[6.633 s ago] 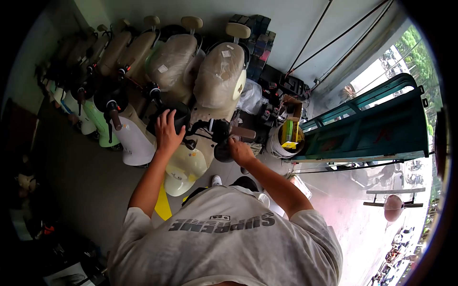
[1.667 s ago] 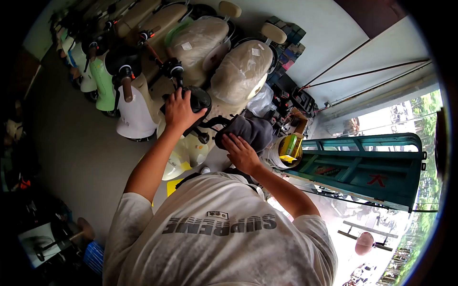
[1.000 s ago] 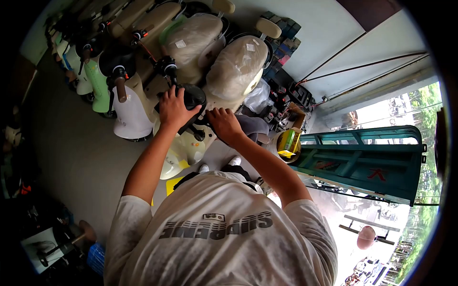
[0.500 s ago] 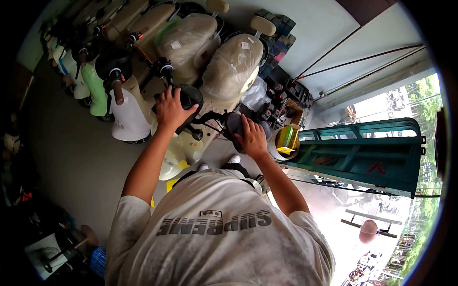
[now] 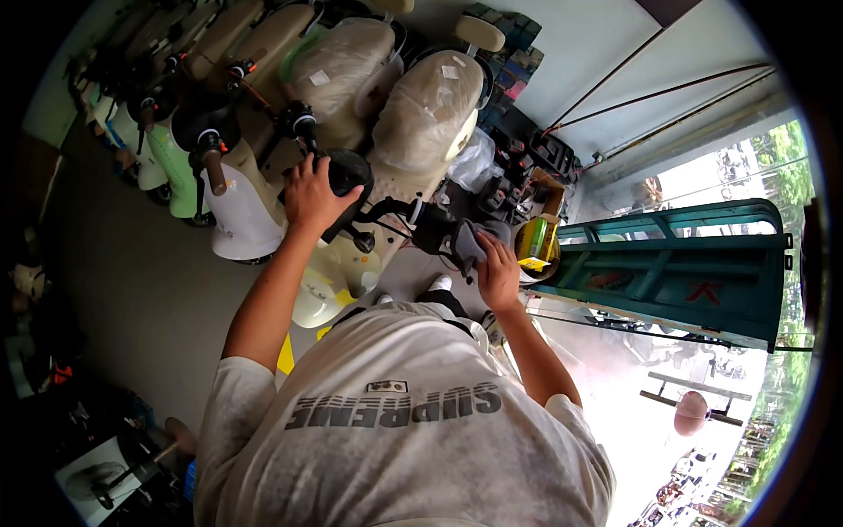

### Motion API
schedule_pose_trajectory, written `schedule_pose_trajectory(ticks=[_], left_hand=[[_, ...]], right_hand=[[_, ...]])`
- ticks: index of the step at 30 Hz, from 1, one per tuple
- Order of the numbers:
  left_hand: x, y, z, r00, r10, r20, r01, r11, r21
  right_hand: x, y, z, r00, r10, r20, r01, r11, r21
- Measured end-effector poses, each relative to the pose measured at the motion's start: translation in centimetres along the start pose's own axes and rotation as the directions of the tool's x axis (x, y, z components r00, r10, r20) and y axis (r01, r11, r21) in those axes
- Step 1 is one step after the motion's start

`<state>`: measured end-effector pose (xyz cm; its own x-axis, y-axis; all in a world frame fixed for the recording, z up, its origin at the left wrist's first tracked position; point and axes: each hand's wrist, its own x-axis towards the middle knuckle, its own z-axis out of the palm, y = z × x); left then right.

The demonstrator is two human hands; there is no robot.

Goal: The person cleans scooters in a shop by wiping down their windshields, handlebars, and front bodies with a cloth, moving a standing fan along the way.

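Where the grey cloth wraps the handlebar end, the right hand clamps it, its fingers close together on the cloth. Well apart from them, the left hand spreads its fingers over the black housing. Just beyond the right fingers stands a bucket with yellow boxes; beyond both hands' fingers, a plastic-wrapped seat.

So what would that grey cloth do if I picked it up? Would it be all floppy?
Probably floppy: the grey cloth is bunched in soft folds under the right hand, at the end of the handlebar. It looks light too, being small and thin. It likely wouldn't roll, since it's crumpled, not round.
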<state>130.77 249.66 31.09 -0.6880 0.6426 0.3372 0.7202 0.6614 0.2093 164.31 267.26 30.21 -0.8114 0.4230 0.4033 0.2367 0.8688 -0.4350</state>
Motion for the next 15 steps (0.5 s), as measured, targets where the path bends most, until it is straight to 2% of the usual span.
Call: schedule_pose_trajectory(ticks=[5, 7, 9, 10, 11, 13, 15], left_hand=[[0.1, 0.2, -0.2, 1.000, 0.002, 0.017, -0.002, 1.000, 0.024], [0.1, 0.1, -0.2, 1.000, 0.002, 0.013, -0.002, 1.000, 0.009], [0.1, 0.2, -0.3, 1.000, -0.004, 0.014, 0.004, 1.000, 0.011], [0.1, 0.2, -0.3, 1.000, -0.007, 0.012, 0.007, 1.000, 0.012], [0.0, 0.3, -0.3, 1.000, -0.010, 0.012, 0.010, 1.000, 0.012], [0.0, 0.3, -0.4, 0.999, -0.021, 0.030, 0.020, 1.000, 0.021], [0.0, 0.0, 0.2, 1.000, -0.018, 0.002, 0.018, 0.999, 0.026]], right_hand=[[1.4, -5.5, -1.2, 0.999, 0.030, -0.032, -0.026, 0.993, 0.111], [2.7, -6.6, -0.1, 0.998, -0.056, -0.032, 0.058, 0.996, 0.061], [3.7, -7.0, 2.7, 0.989, -0.126, 0.070, 0.128, 0.992, -0.015], [3.6, -6.2, 5.1, 0.976, -0.176, 0.130, 0.194, 0.970, -0.147], [3.2, -5.7, 6.6, 0.975, -0.178, 0.132, 0.196, 0.970, -0.147], [3.1, -4.9, 8.5, 0.957, -0.249, 0.150, 0.287, 0.893, -0.347], [3.0, -4.2, 9.5, 0.951, -0.283, 0.126, 0.309, 0.882, -0.356]])
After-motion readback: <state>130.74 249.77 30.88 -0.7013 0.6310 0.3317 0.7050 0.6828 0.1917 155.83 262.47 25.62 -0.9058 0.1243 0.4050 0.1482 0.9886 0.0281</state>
